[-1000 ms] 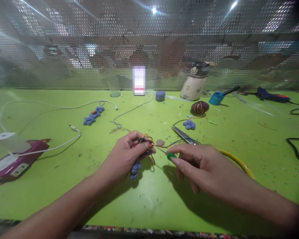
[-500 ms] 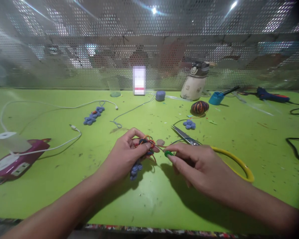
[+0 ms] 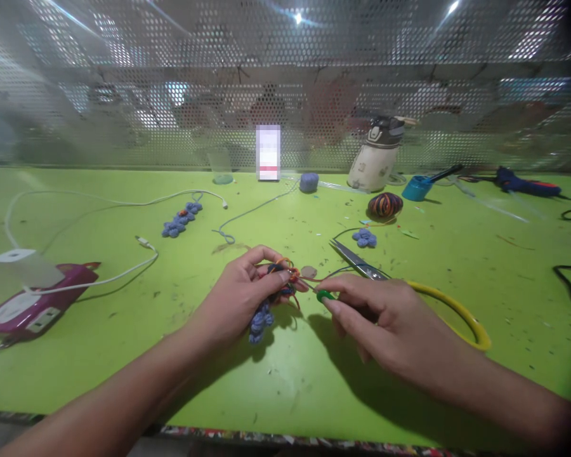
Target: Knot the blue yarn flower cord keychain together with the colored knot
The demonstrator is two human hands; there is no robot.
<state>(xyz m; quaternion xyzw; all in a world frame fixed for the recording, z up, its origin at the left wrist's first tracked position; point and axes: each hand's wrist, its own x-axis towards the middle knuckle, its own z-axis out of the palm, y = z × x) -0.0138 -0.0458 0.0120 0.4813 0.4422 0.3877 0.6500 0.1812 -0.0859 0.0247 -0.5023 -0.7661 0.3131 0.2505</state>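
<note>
My left hand (image 3: 247, 285) pinches a crochet piece (image 3: 261, 320) of blue, orange and dark yarn; its blue part hangs below my fingers. Closed around a green-handled crochet hook (image 3: 324, 296) is my right hand (image 3: 375, 317). The thin metal shaft points left into the yarn at my left fingertips, where its tip is hidden. A strand runs from the work toward my right hand. Scissors (image 3: 361, 261) with yellow handles lie beneath and beyond my right hand. A blue crocheted flower (image 3: 364, 238) and a multicoloured ball of yarn (image 3: 385, 205) lie farther back.
At the left are a purple power strip (image 3: 66, 295), a white cable (image 3: 118, 289) and a strip of blue crocheted flowers (image 3: 183, 219). Along the back stand a phone (image 3: 268, 152), a blue yarn ball (image 3: 308, 183), a bottle (image 3: 374, 158), a blue pot (image 3: 416, 188) and a glue gun (image 3: 526, 184).
The whole view has shifted slightly, so things sit a little farther right. Both hands keep their hold on the crochet piece and the hook, with hardly any movement between them.
</note>
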